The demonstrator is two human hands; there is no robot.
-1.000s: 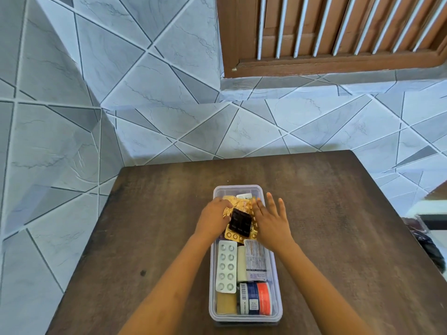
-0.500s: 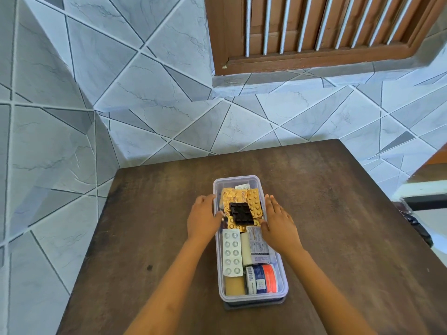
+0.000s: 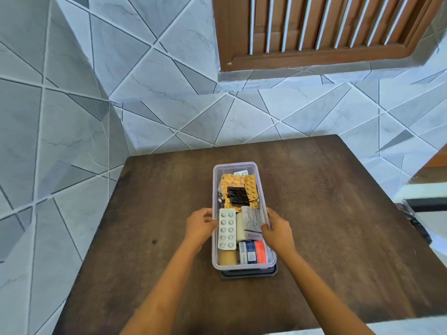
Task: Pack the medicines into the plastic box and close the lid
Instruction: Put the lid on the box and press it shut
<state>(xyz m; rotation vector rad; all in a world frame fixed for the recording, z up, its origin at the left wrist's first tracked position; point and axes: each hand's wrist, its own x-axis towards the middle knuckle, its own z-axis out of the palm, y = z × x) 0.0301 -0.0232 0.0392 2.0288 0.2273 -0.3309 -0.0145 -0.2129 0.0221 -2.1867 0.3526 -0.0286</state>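
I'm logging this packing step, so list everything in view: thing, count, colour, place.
plastic box: 1, clear, centre of table, no lid on it
dark tray-like piece: 1, dark grey, under box's near end; possibly the lid, cannot tell
white blister strip: 1, white, left side inside box
gold blister strips: several, gold, far half of box
black blister strip: 1, black, on gold strips
blue and orange carton: 1, near right corner of box
table: 1, dark brown, against tiled wall
window shutter: 1, brown, upper right
left hand: at box's left wall
right hand: on box's right wall
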